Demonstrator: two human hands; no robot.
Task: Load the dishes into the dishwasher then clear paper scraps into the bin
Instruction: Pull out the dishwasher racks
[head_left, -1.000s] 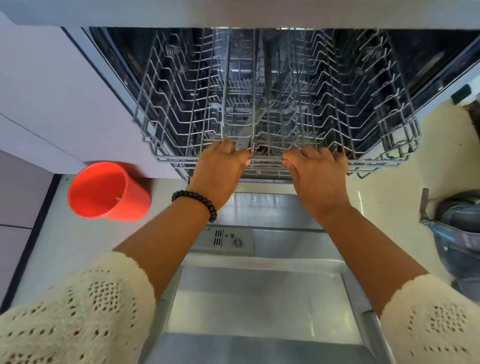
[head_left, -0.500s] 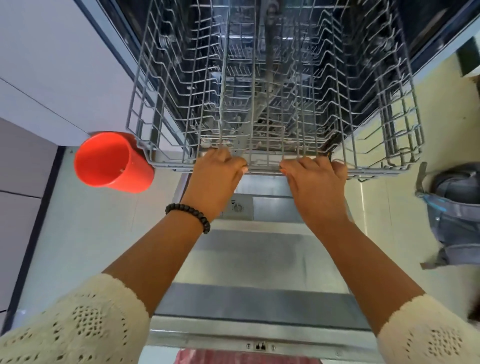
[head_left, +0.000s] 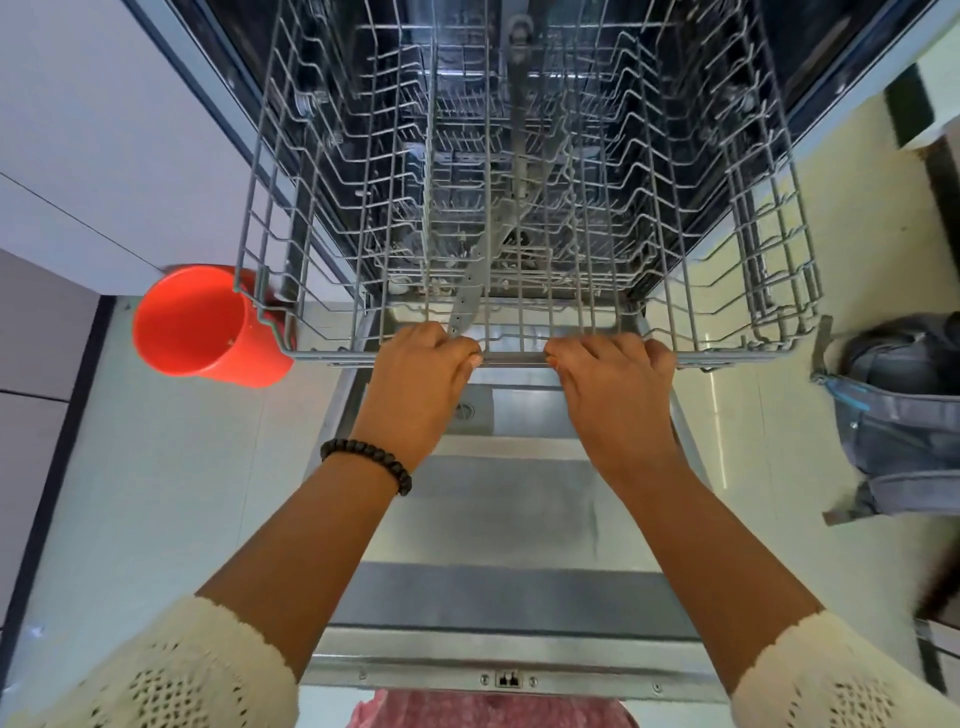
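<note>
Now both hands, left hand (head_left: 415, 374) & right hand (head_left: 613, 384), are gripping the rack (head_left: 519, 156) front rail; best pulling evenly w/ 2 hands, avoiding the red cup (head_left: 197, 325) at near-left corner.

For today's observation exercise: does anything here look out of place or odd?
Yes: a red cup lies tipped beside the rack, and a grey backpack sits on the floor by the open door.
</note>
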